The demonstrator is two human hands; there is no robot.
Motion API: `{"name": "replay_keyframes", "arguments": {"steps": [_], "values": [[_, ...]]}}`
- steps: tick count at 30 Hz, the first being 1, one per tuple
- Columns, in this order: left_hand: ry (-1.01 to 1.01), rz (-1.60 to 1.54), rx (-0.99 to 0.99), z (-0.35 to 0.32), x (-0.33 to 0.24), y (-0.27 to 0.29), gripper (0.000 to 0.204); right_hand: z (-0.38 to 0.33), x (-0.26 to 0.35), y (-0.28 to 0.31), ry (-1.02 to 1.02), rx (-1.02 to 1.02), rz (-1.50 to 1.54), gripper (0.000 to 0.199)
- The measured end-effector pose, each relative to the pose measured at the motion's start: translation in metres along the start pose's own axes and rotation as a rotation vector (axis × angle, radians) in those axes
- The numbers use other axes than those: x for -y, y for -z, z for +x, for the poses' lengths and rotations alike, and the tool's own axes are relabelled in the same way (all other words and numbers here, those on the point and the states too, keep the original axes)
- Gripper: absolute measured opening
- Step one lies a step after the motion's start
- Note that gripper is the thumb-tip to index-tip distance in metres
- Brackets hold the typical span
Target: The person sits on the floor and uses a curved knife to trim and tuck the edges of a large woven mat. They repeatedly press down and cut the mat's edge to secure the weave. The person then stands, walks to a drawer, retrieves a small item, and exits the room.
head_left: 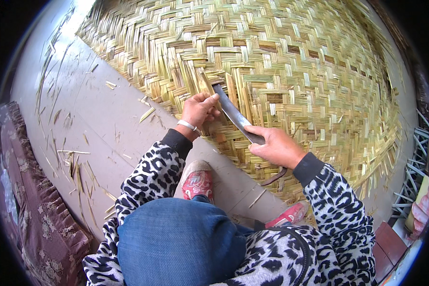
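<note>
A large woven bamboo mat [291, 62] lies on the floor and fills the upper right of the view. My right hand [274, 145] grips the handle of a long dark knife [231, 110], whose blade slants up and left with its tip pushed in among the strips. My left hand [199, 110] pinches a bamboo strip at the mat's near edge, right beside the blade tip; a bracelet is on its wrist. Both sleeves have a black and white spotted print.
Loose bamboo slivers [76, 164] are scattered over the grey concrete floor [95, 109] at left. A brown patterned cloth [28, 200] runs along the left edge. My red shoes [198, 181] rest by the mat's edge. A pale lattice frame [414, 162] stands at right.
</note>
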State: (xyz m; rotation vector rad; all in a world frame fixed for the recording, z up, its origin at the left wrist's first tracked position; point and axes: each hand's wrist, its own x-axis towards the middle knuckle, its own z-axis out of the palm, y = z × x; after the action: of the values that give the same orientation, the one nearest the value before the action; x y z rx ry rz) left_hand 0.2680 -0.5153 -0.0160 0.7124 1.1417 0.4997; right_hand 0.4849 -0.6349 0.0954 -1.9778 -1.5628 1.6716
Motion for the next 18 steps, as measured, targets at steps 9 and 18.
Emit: {"name": "replay_keyframes", "arguments": {"steps": [9,18], "values": [[0.105,-0.070,-0.077,-0.001,-0.013,-0.009,0.021,0.029,0.016,-0.022,-0.064,-0.212,-0.303,0.050],[0.340,-0.127,-0.105,-0.012,-0.022,-0.023,0.017,0.025,0.020,-0.017,-0.048,-0.123,-0.260,0.051]]}}
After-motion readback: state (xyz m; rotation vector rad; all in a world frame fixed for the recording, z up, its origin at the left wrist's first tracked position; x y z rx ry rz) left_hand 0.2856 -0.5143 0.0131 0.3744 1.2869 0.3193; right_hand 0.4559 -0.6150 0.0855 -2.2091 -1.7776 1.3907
